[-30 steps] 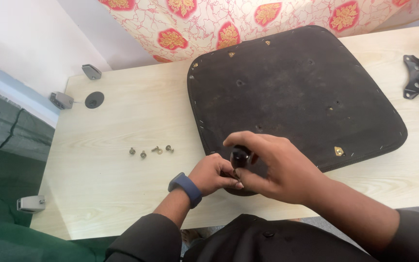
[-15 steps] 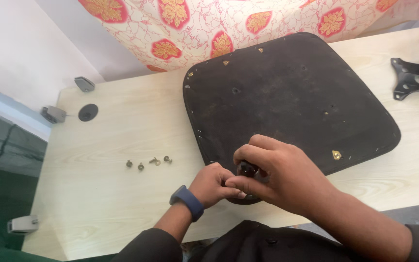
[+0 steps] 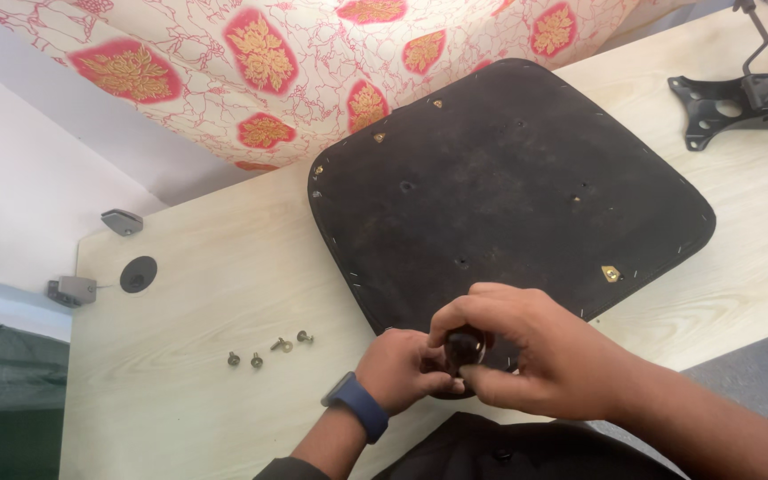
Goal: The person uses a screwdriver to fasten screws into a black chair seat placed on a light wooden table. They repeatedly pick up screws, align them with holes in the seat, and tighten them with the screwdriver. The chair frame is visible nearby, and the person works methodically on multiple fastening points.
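Hands meet at lower centre of frame, over the near edge of a dark seat pad (image 3: 508, 204). Right hand (image 3: 535, 356) comes in from lower right; its fingers (image 3: 477, 316) are curled and closed around a small dark round knob (image 3: 464, 347), thumb pressing from below. Left hand (image 3: 402, 364), from lower centre, w/ a blue wristband (image 3: 362, 406) on the wrist, also touches the knob from the left side, fingers bent and pinching it. So both hands grip the same knob, which sits just at the pad's near edge; what is under the knob I cannot tell, hands cover it.

Seat pad is a big, flat, rounded-square piece, dark and dusty, lying on the light wood table (image 3: 188, 293) and filling the centre-right of frame. Small brass-colour fittings show near its rim, e.g. one at its right-lower corner (image 3: 611, 273).

Left of the hands, well apart from them, four small screws (image 3: 268, 351) lie in a loose row on the table. Further to upper left: a round dark cable-hole cover (image 3: 138, 274), and two grey brackets at the table edge. Upper right of frame: a black metal plate w/ a lever (image 3: 740, 98), on the table, apart from the pad. Top of frame: cloth w/ red and gold flower pattern (image 3: 268, 62) hangs behind the table.
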